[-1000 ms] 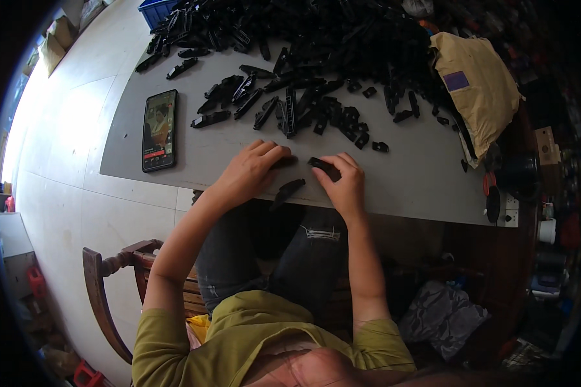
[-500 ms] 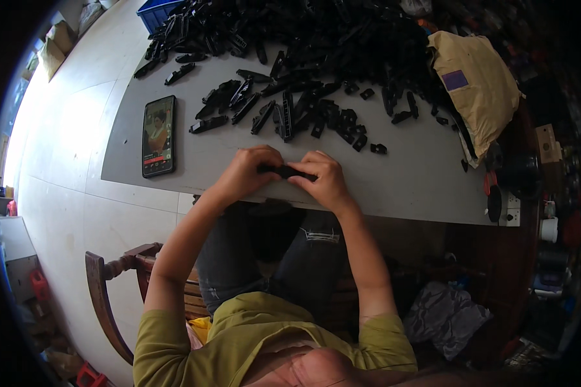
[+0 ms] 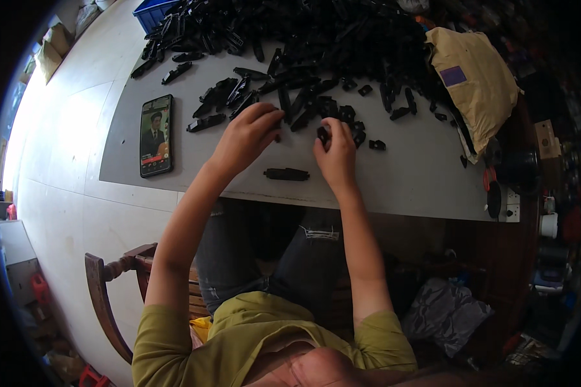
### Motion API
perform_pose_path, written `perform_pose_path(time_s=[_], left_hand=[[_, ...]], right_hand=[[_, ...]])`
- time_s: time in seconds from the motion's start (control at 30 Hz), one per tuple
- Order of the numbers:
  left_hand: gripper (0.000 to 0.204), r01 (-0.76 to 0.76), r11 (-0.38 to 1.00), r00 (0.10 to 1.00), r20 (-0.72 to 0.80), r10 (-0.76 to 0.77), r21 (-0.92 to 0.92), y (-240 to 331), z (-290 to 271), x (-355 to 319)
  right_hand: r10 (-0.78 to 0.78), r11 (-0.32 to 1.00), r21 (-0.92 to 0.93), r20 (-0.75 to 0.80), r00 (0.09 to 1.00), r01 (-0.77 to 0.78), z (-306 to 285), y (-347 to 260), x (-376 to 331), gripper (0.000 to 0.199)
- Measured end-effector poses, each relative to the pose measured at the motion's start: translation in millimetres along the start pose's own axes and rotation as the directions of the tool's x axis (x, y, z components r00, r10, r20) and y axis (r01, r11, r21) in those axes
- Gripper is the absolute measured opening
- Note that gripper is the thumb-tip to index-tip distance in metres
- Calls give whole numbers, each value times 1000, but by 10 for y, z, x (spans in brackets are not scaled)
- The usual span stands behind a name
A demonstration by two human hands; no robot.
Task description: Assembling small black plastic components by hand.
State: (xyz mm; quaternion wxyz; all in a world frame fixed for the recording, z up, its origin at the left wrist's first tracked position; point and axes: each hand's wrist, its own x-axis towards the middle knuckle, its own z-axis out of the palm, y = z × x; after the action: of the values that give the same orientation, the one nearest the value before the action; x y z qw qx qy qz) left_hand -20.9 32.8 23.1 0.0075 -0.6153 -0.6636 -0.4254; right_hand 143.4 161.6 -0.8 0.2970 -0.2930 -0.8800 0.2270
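Note:
A long black plastic part (image 3: 286, 174) lies flat near the table's front edge, between my forearms and touched by neither hand. My left hand (image 3: 246, 134) is over the near side of the black parts, its fingers curled round a long narrow black part (image 3: 284, 102) whose lower end they partly hide. To the right, my right hand (image 3: 336, 149) pinches a small black plastic piece (image 3: 323, 133) between thumb and fingers, beside several loose small pieces (image 3: 347, 114).
A large heap of black parts (image 3: 316, 39) covers the table's far side. A phone (image 3: 156, 137) lies at the left, and a blue crate (image 3: 150, 14) stands behind it. A tan bag (image 3: 476, 90) and red-handled scissors (image 3: 492, 193) are at the right.
Both hands have let go of the long black part and left it near the front edge. They have moved away from me and apart, to the loose parts. The phone's picture has changed.

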Motion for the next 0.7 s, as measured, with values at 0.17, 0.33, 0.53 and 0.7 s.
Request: perform_pose_path(time_s=[0.17, 0.33, 0.53, 0.7], left_hand=[[28, 181, 961, 983, 34, -178, -211, 31, -145, -366], [23, 100, 971, 988, 91, -122, 217, 216, -141, -358], [23, 171, 948, 936, 256, -241, 270, 312, -175, -466], [20, 190, 982, 962, 200, -188, 9, 388, -186, -572]], right_hand=[[-1, 932, 363, 5, 1000, -1, -157, 55, -270, 29], [-24, 959, 284, 156, 987, -22, -271, -104, -450, 24], [-162, 976, 180, 231, 959, 121, -354, -222, -610, 22], [26, 982, 174, 236, 971, -68, -387, -218, -581, 21]])
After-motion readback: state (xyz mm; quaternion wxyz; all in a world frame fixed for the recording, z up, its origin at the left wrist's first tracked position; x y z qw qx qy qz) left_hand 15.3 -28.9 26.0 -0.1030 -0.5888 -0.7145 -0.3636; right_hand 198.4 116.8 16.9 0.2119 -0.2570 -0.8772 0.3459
